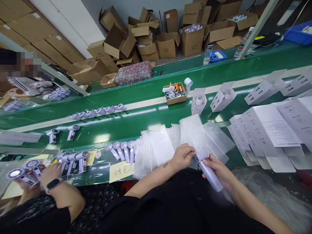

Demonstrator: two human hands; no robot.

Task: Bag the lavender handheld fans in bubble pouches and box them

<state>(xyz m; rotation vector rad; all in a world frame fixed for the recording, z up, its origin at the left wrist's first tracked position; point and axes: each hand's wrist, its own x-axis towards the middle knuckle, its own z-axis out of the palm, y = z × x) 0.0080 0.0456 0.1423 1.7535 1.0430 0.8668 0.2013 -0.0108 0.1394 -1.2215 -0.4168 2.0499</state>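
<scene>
My right hand (pixel 215 165) is wrapped round a lilac handheld fan (pixel 211 177), which slants down toward my body with its head at the upper left. My left hand (pixel 184 156) pinches the near edge of a white bubble-wrap bag (pixel 193 131), right beside the fan's head. The fan head is partly covered by my fingers and the bag, so I cannot tell how far it sits inside. A spread stack of bubble-wrap bags (pixel 156 146) lies left of my hands, and more bags (pixel 216 139) lie to the right. Several lilac fans (pixel 125 151) stand lined up beyond the stack.
White printed boxes (pixel 265 130) stand at the right, with opened boxes (pixel 223 97) farther back. A small carton of parts (pixel 175 94) sits on the green belt (pixel 136 118). At left, a co-worker's hands (pixel 50 177) handle other fans. A handwritten card (pixel 121 171) lies near the front edge.
</scene>
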